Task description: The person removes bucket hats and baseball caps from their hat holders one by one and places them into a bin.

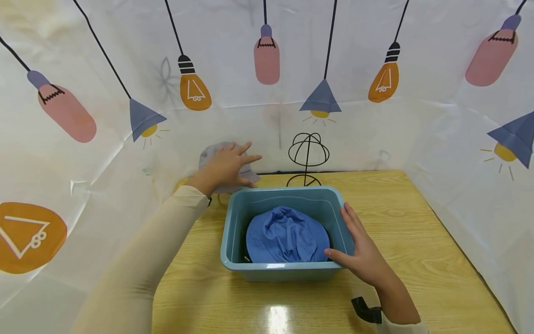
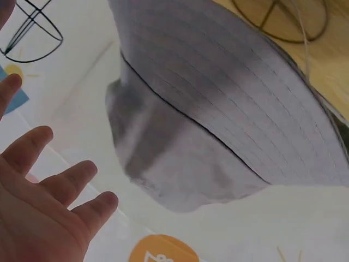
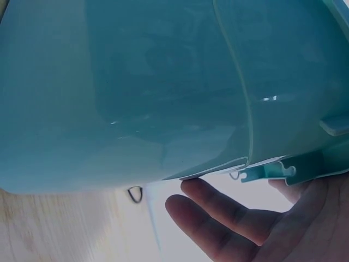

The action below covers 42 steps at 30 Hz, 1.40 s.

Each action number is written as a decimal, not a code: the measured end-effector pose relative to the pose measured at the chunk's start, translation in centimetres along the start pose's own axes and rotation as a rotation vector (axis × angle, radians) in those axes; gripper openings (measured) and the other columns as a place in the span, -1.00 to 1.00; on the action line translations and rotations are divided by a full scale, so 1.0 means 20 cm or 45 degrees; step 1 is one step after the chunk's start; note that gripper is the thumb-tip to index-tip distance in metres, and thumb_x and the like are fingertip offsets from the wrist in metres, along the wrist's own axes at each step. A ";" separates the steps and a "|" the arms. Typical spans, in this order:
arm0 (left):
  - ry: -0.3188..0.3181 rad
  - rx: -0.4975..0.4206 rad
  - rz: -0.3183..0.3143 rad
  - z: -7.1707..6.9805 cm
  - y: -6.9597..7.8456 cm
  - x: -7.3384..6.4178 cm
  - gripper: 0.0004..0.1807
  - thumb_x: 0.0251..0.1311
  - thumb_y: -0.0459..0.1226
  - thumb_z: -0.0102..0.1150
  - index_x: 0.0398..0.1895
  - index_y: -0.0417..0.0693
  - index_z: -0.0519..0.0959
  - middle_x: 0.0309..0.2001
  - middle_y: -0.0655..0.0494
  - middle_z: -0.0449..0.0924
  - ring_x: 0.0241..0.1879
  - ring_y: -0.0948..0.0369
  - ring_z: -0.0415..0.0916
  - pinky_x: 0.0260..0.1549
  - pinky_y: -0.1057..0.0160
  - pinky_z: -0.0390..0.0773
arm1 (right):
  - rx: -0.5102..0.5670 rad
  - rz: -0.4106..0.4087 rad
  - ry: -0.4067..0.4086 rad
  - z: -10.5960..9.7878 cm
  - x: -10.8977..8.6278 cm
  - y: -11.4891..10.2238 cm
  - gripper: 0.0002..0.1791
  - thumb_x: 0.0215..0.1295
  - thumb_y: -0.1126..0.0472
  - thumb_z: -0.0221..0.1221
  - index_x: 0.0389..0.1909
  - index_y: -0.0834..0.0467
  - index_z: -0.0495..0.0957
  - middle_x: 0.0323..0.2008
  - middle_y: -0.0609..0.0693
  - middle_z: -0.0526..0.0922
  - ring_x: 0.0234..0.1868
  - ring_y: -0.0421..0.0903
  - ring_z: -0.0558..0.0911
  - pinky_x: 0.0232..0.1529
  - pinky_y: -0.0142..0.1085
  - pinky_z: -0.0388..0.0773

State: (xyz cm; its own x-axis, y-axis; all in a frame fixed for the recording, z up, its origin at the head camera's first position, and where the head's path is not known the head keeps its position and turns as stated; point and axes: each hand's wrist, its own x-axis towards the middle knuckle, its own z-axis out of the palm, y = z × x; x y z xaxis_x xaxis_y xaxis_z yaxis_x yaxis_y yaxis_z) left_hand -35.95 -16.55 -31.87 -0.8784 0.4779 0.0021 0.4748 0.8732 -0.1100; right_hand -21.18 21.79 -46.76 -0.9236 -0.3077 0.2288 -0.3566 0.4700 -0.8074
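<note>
A blue fabric bucket hat point(image 1: 288, 236) lies inside a blue-green plastic bin point(image 1: 283, 272) on the table. My right hand point(image 1: 367, 260) holds the bin at its right front corner, thumb reaching over the rim and fingers along the outer wall point(image 3: 163, 109). At the back left, my left hand point(image 1: 227, 167) is beside a pale grey bucket hat point(image 1: 208, 155), its fingers spread and nothing held. In the left wrist view that hat point(image 2: 180, 153) shows its stitched brim and crown, with the left hand point(image 2: 43, 207) apart from it.
A bare black wire hat stand point(image 1: 308, 157) stands behind the bin at the table's back edge. Part of another wire ring point(image 2: 283, 22) shows under the grey hat's brim. A white sheet printed with lamps point(image 1: 267, 120) walls in the wooden table point(image 1: 417, 260).
</note>
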 end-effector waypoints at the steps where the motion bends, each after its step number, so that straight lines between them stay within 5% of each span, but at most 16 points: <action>1: 0.005 0.004 -0.012 -0.01 -0.01 0.01 0.02 0.11 0.34 0.36 0.63 0.48 0.16 0.70 -0.01 -0.14 0.59 -0.37 -0.06 0.47 -0.42 0.07 | 0.000 0.001 0.001 0.00 0.00 0.00 0.23 0.21 0.02 0.47 0.70 -0.06 -0.17 0.69 -0.23 -0.33 0.69 0.21 -0.22 0.34 0.60 -0.02; 13: 0.041 -0.054 -0.172 -0.05 -0.12 0.09 0.02 0.10 0.27 0.43 0.63 0.43 0.19 0.70 0.00 -0.16 0.58 -0.42 -0.12 0.38 -0.58 0.02 | 0.002 0.003 0.001 0.00 0.00 0.00 0.22 0.22 0.02 0.47 0.70 -0.05 -0.17 0.69 -0.21 -0.33 0.68 0.23 -0.22 0.33 0.60 -0.02; 31: 0.139 -0.418 -0.601 0.14 -0.28 0.09 0.19 0.05 0.46 0.26 0.69 0.34 0.00 0.66 -0.32 -0.44 0.55 -0.55 -0.36 0.14 -0.79 -0.04 | -0.001 0.003 0.009 0.00 0.00 0.01 0.22 0.22 0.01 0.47 0.70 -0.07 -0.17 0.69 -0.22 -0.32 0.68 0.22 -0.20 0.34 0.59 -0.01; 36: 0.175 -0.489 -0.604 0.19 -0.29 0.07 0.14 0.06 0.39 0.33 0.66 0.25 0.11 0.63 -0.40 -0.20 0.51 -0.53 -0.09 0.25 -0.61 0.19 | -0.003 0.001 0.010 0.01 0.00 0.01 0.22 0.22 0.01 0.47 0.70 -0.07 -0.17 0.69 -0.22 -0.31 0.68 0.22 -0.20 0.34 0.59 0.00; 42: 0.193 -0.416 -0.550 0.20 -0.30 0.09 0.10 0.09 0.40 0.30 0.62 0.10 0.21 0.51 -0.37 0.15 0.38 -0.41 0.24 0.29 -0.39 0.36 | 0.008 0.004 0.016 0.00 0.00 0.01 0.22 0.22 0.02 0.47 0.70 -0.07 -0.17 0.69 -0.24 -0.31 0.69 0.19 -0.21 0.36 0.58 -0.02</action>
State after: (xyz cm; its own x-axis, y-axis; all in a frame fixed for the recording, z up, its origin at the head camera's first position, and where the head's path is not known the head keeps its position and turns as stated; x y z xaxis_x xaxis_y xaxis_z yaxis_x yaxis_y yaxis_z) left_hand -40.70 -21.36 -35.18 -0.9906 0.0574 0.1241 0.0868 0.9653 0.2464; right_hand -21.16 21.87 -46.93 -0.9264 -0.2959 0.2329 -0.3528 0.4660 -0.8114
